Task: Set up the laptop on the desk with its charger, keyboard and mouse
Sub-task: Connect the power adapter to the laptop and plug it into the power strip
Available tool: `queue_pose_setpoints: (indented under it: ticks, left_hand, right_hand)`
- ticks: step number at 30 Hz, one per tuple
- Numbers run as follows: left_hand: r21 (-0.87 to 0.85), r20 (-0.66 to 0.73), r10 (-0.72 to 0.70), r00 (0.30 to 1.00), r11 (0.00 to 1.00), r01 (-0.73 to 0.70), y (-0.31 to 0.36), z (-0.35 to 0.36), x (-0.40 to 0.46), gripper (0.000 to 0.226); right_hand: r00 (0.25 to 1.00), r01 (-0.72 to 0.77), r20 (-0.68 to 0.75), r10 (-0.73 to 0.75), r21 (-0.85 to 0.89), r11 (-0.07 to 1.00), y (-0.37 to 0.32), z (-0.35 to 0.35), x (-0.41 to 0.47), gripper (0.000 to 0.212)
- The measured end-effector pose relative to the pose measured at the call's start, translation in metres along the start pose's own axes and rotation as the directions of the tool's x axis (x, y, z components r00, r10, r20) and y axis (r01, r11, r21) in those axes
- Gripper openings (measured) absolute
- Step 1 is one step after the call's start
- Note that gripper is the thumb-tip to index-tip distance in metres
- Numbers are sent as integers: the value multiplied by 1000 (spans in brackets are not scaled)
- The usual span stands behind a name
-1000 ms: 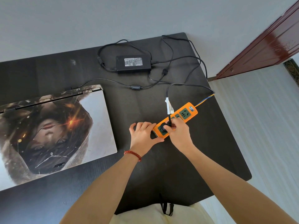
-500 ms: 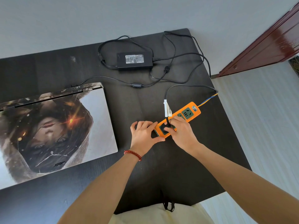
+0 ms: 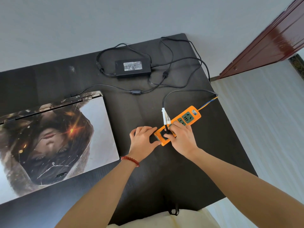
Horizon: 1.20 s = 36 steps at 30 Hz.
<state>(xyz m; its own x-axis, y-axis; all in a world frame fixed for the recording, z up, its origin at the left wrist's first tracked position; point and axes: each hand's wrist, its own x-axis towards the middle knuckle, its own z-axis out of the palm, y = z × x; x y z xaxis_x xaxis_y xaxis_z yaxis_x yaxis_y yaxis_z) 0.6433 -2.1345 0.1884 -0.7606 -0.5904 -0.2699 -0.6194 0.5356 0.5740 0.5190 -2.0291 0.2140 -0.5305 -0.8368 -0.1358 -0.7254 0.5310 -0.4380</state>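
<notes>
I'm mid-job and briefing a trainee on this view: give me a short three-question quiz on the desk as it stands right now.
1. True or false: the laptop lies with its lid shut.
2. What does the right hand pinch? A) the black plug B) the charger brick C) the bead bracelet
3. Fill in: the left hand steadies the near end of the orange ____.

Key: 1 true; 2 A; 3 power strip.

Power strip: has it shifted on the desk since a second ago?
No. The power strip sits in the same spot relative to the desk's right edge and the charger brick; only the camera moved.
</notes>
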Motion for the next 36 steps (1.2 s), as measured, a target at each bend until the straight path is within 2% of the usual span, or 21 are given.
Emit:
queue_pose_setpoints:
  ticks: [5, 7, 9, 12, 14, 18, 22, 25, 29, 36]
  left_hand:
    - [-209, -163, -9, 987, 978, -25, 14, -19, -6, 37]
    - [-226, -189, 30, 982, 971, -73, 25, -18, -10, 36]
    - [-210, -161, 38, 986, 975, -71, 36, -11, -12, 38]
    - [-129, -114, 2, 993, 991, -17, 45, 2, -8, 31]
    - [-120, -128, -24, 991, 993, 8, 49, 7, -3, 22]
    - [-197, -193, -105, 976, 978, 66, 46, -3, 16, 13]
    - [-246, -186, -168, 968, 962, 120, 45, -24, 51, 21]
    - [-246, -186, -138, 973, 965, 90, 41, -29, 65, 19]
    - [-144, -251, -47, 967, 990, 11, 29, -22, 68, 14]
    - [-181, -257, -46, 965, 984, -1, 22, -18, 73, 9]
  right_hand:
    - [999, -34, 38, 29, 142, 989, 0, -5, -1, 19]
    - [996, -11, 90, -1, 132, 991, 13, -9, -7, 29]
    - [994, 14, 109, -12, -25, 1000, 34, -15, -16, 48]
    - [994, 45, 110, -11, -312, 949, 62, -24, -16, 67]
    - [988, 78, 153, -21, -377, 923, 68, -31, -1, 74]
    - [972, 134, 230, -43, -395, 909, 66, -32, 32, 66]
    - [986, 18, 160, 39, -343, 939, 56, -25, 52, 66]
    - [983, 37, 182, 30, -355, 934, 56, -28, 72, 68]
    - [980, 94, 196, -19, -381, 920, 64, -29, 81, 68]
    - [987, 80, 157, -26, -346, 935, 65, -21, 79, 65]
